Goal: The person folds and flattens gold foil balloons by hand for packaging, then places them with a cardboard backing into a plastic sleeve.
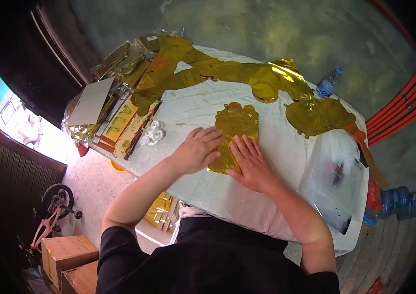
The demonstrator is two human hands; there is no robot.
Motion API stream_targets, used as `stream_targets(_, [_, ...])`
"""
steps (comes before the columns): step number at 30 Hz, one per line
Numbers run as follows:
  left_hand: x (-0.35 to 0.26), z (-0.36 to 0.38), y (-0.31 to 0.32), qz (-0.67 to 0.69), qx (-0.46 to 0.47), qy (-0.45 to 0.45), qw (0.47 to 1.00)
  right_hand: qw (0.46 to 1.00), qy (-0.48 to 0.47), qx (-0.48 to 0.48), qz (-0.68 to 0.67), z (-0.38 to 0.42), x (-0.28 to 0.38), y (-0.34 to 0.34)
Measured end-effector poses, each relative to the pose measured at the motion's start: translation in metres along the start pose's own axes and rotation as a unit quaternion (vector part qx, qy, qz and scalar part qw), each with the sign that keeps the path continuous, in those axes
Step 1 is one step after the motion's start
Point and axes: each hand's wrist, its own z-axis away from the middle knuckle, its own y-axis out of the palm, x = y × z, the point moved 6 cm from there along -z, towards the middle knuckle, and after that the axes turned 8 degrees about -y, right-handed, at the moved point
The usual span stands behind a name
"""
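Note:
A folded gold foil balloon (237, 122) lies flat on the white-covered table (188, 186), with a small red spot near its far edge. My left hand (200, 149) rests at its left side, fingers stretched over the foil edge. Flat on its lower right part lies my right hand (250, 164), fingers extended and slightly spread. Neither hand grips anything. Beyond them a long string of flat gold foil balloons (193, 76) curves across the table's far side, ending in a rounded foil piece (320, 117) at the right.
White ribbon rolls (154, 133) sit beside printed packages (124, 125) and a pale card (90, 103) on the left. A water bottle (329, 83) stands at the far right edge; a clear plastic bag (333, 171) lies nearer. Cardboard boxes (70, 250) and a pink bike (46, 228) are on the floor.

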Motion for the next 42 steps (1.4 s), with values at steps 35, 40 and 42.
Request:
stream_targets(35, [0.007, 0.0, 0.008, -0.052, 0.039, -0.022, 0.998, 0.999, 0.002, -0.03, 0.013, 0.003, 0.0, -0.001])
stream_targets(40, [0.018, 0.002, 0.002, 0.045, -0.021, -0.027, 0.998, 0.999, 0.005, -0.038, 0.006, 0.003, 0.0, -0.001])
stream_targets(42, [0.03, 0.002, -0.008, 0.086, -0.039, -0.038, 0.995, 0.999, 0.006, -0.046, 0.007, 0.004, -0.001, 0.002])
